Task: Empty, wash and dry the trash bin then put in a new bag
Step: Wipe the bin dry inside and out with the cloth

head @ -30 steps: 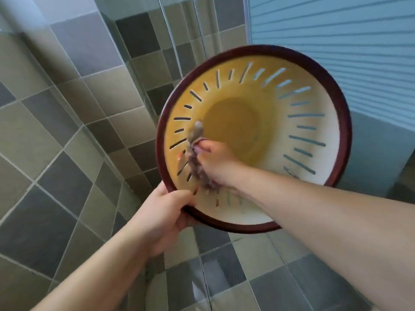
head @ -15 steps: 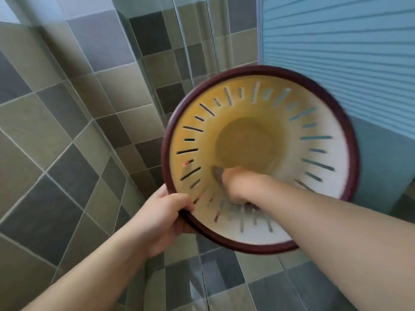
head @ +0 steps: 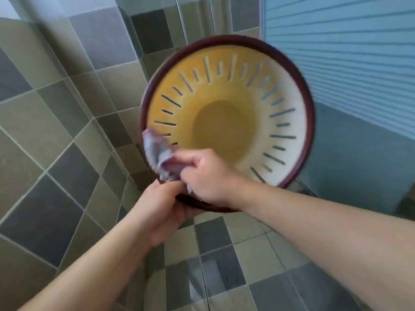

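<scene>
The trash bin [head: 226, 122] was held up, tipped with its mouth toward the camera and already empty, a smooth yellow plastic cone with slotted walls and a dark red rim. The right hand [head: 208, 178] clutched a crumpled purplish cloth [head: 160, 157] against the lower-left rim, apparently drying, though blur left that uncertain. The left hand [head: 164, 212] gripped the rim's bottom edge. No new bag was fitted. Glazed wall tiles [head: 56, 122] surrounded them.

Grey and beige tiles [head: 67, 135] cover the wall and floor. A blue slatted panel [head: 350, 59] stands at the right, beside a glass partition [head: 157, 41].
</scene>
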